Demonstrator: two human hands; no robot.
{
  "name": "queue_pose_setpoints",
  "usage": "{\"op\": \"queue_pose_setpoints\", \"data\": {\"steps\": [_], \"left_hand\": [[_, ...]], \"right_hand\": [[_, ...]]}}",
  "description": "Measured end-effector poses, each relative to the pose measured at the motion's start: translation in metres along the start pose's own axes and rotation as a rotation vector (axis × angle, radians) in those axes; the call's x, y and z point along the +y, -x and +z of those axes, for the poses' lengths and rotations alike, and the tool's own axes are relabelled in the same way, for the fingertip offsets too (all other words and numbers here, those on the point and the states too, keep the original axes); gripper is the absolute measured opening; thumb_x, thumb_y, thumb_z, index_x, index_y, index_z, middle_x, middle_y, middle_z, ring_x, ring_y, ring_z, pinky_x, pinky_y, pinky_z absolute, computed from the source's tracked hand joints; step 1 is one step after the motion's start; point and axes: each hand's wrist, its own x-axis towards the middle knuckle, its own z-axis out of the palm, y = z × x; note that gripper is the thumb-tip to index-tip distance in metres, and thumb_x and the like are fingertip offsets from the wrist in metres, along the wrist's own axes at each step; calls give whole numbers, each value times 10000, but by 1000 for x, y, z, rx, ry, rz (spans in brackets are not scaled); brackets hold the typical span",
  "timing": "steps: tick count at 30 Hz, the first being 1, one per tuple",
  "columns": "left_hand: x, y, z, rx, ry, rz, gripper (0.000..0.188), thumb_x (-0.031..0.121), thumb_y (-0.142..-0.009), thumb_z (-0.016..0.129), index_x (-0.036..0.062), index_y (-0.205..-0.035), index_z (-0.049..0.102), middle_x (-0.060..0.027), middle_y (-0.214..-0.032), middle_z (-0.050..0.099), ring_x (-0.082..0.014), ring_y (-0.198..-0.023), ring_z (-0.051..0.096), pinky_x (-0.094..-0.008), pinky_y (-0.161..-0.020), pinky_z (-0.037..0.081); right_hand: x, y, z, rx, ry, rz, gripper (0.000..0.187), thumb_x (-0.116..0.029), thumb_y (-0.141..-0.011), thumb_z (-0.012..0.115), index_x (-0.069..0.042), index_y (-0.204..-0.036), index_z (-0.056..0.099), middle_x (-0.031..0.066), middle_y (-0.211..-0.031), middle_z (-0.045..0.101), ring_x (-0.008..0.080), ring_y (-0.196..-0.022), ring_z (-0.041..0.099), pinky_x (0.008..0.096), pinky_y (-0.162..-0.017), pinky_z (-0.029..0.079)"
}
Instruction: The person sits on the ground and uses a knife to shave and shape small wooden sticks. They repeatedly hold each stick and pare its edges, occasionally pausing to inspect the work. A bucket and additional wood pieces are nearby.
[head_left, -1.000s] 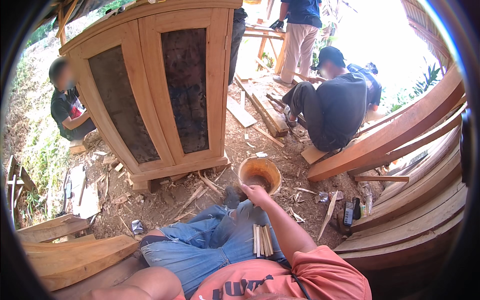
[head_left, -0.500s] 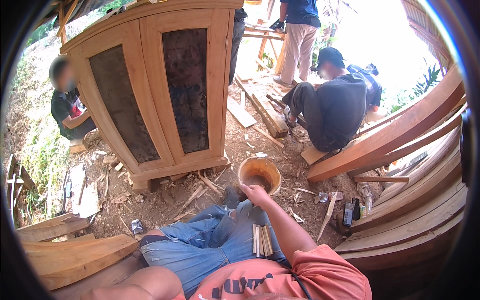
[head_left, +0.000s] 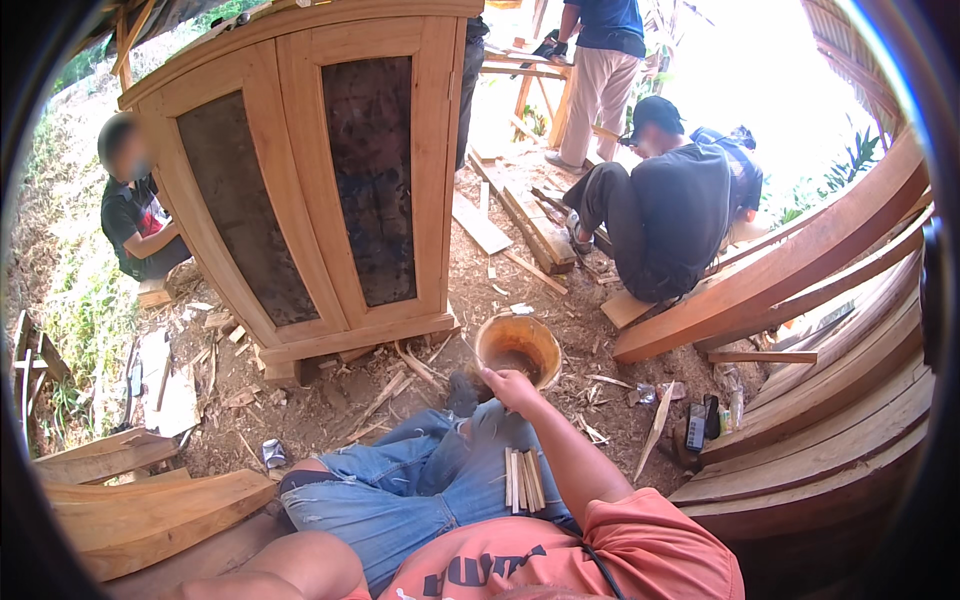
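Note:
My right hand (head_left: 512, 388) is closed in a pinch at the near rim of an orange-yellow bucket (head_left: 545, 345). A thin pale stick (head_left: 470, 350) rises from its fingertips; its exact kind is too small to tell. Several short wooden strips (head_left: 523, 480) lie side by side on my lap, on the blue jeans (head_left: 400, 500), below my right forearm. My left arm (head_left: 310, 570) is bent along the lower left edge, and the hand at its end is out of the picture.
A wooden cabinet (head_left: 295, 190) with dark door panels stands ahead. Curved timbers (head_left: 780, 270) rise at the right, and boards (head_left: 170, 515) lie at the left. A person (head_left: 680, 220) crouches far right, another (head_left: 145, 220) sits left, others stand behind. Shavings and scraps cover the ground (head_left: 330, 400).
My right hand stays at the bucket. The standing person at the back has shifted slightly right, with gloved hands lower over the bench; the crouching person's head has moved a little left.

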Motion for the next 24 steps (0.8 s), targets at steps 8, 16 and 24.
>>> {"op": "queue_pose_setpoints", "data": {"steps": [8, 16, 24], "left_hand": [[-6, 5, 2, 36, -49, 56, 390, -5, -995, 553, 219, -675, 572, 142, -593, 398, 35, -462, 331, -225, -485, 146], [-7, 3, 5, 62, -48, 67, 368, -7, -997, 552, 195, -697, 622, 130, -600, 459, 34, -468, 371, -215, -482, 175], [-8, 2, 2, 28, -40, 89, 349, -5, -998, 563, 184, -715, 641, 122, -614, 486, 27, -480, 403, -209, -488, 202]], "right_hand": [[6, -1, -4, 12, -7, -20, 576, -578, -1074, 578, -29, -986, 727, 0, -719, 556, 126, -570, 516, 328, -501, 439], [2, -1, -3, -3, 4, -12, 587, -582, -1072, 577, -19, -1010, 734, 0, -728, 557, 128, -571, 518, 328, -504, 450], [4, -3, -2, 14, 3, -27, 611, -563, -1086, 570, 20, -1063, 750, 25, -713, 588, 149, -549, 565, 349, -488, 485]]}}
